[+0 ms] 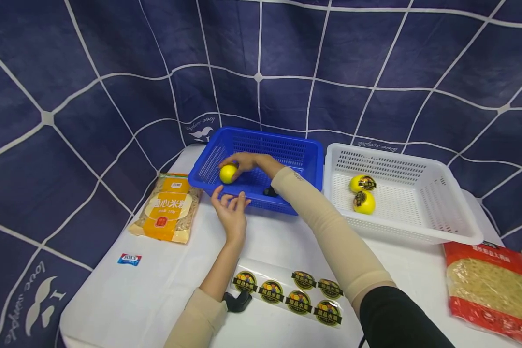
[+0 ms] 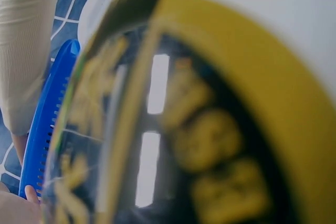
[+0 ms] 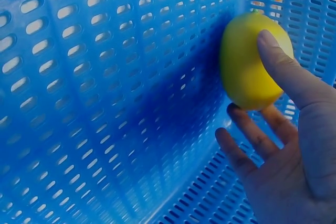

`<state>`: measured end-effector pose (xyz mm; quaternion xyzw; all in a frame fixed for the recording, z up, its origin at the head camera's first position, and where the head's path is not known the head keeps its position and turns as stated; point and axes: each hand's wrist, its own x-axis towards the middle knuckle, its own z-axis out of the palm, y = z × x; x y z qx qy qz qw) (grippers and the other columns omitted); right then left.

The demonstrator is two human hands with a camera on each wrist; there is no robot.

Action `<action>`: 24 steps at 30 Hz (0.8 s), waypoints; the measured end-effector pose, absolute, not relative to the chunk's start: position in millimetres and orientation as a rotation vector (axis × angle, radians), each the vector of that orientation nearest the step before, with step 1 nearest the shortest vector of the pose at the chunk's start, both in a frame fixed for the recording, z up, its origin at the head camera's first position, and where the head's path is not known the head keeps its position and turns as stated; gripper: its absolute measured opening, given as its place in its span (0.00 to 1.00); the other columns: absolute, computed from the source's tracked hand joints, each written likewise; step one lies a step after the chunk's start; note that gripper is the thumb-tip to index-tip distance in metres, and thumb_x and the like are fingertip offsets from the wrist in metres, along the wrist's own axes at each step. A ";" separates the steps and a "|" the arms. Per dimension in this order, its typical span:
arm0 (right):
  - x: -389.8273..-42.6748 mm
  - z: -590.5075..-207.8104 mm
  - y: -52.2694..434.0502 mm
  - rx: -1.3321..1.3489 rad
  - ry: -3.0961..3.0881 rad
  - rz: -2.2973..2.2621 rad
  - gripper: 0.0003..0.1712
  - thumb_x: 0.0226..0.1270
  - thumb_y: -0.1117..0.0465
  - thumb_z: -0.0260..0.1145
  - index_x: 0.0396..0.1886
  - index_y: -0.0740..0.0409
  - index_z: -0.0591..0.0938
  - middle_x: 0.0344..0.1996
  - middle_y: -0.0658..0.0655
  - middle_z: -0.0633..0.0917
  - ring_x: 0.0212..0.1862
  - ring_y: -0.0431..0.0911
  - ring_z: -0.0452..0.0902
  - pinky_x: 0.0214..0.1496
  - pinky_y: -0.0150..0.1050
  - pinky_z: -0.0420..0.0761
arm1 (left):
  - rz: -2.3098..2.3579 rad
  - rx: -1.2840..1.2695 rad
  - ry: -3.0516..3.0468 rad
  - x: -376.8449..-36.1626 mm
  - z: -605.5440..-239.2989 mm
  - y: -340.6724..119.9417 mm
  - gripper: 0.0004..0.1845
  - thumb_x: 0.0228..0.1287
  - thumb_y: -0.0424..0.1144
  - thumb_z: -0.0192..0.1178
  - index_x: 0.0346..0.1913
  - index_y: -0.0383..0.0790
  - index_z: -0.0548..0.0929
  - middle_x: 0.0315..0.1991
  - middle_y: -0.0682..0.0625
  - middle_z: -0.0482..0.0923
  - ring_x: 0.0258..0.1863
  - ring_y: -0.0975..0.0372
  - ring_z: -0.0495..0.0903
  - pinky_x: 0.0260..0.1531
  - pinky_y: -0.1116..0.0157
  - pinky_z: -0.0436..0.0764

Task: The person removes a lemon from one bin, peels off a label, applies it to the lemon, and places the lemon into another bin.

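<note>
My right hand [image 1: 246, 162] reaches into the blue basket [image 1: 267, 198] and grips a yellow lemon [image 1: 227, 174] near its left end. In the right wrist view the thumb lies across the lemon [image 3: 247, 61], with fingers beneath it, close to the slotted wall. My left hand [image 1: 232, 217] is palm up at the basket's front rim, fingers loosely bent and holding nothing. Below it on the table lies a sheet of round black and gold stickers [image 1: 298, 301]. One blurred sticker [image 2: 210, 114] fills much of the left wrist view.
To the right, a white basket [image 1: 400, 224] holds two lemons [image 1: 364, 202] with black stickers on them. An orange pasta bag [image 1: 167, 208] and a small blue and red packet [image 1: 129, 259] lie on the left. A red bag [image 1: 489, 285] sits at the right edge.
</note>
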<state>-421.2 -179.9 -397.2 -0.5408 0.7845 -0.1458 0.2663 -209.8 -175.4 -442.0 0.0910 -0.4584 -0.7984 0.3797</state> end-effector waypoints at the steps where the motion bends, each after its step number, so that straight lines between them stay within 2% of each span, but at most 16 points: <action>1: -421.5 -397.8 -179.8 -1.455 2.123 -0.388 0.35 0.57 0.56 0.69 0.65 0.49 0.70 0.64 0.54 0.67 0.64 0.46 0.59 0.66 0.37 0.57 | -2.037 0.231 -1.174 -210.0 -442.2 -175.3 0.31 0.58 0.23 0.59 0.60 0.41 0.56 0.34 0.40 0.57 0.30 0.59 0.76 0.34 0.61 0.84; 8: -421.5 -398.9 -178.2 -1.398 2.121 -0.410 0.34 0.57 0.56 0.69 0.64 0.47 0.70 0.63 0.53 0.68 0.62 0.47 0.61 0.65 0.40 0.60 | -2.029 0.224 -1.190 -210.0 -443.4 -175.1 0.30 0.58 0.23 0.59 0.59 0.40 0.56 0.34 0.41 0.57 0.30 0.59 0.76 0.34 0.61 0.84; 16: -418.9 -399.0 -178.0 -1.427 2.118 -0.393 0.34 0.56 0.55 0.70 0.64 0.49 0.70 0.60 0.54 0.72 0.58 0.46 0.65 0.62 0.37 0.64 | -2.028 0.248 -1.207 -208.6 -443.5 -174.0 0.30 0.59 0.23 0.58 0.60 0.40 0.56 0.33 0.46 0.58 0.31 0.58 0.76 0.35 0.61 0.83; 24: -419.1 -398.7 -179.7 -1.445 2.135 -0.356 0.34 0.56 0.55 0.70 0.64 0.48 0.71 0.62 0.54 0.70 0.60 0.48 0.64 0.62 0.39 0.63 | -2.022 0.240 -1.208 -209.2 -443.2 -174.2 0.30 0.59 0.23 0.58 0.60 0.38 0.56 0.33 0.47 0.57 0.31 0.58 0.75 0.34 0.62 0.83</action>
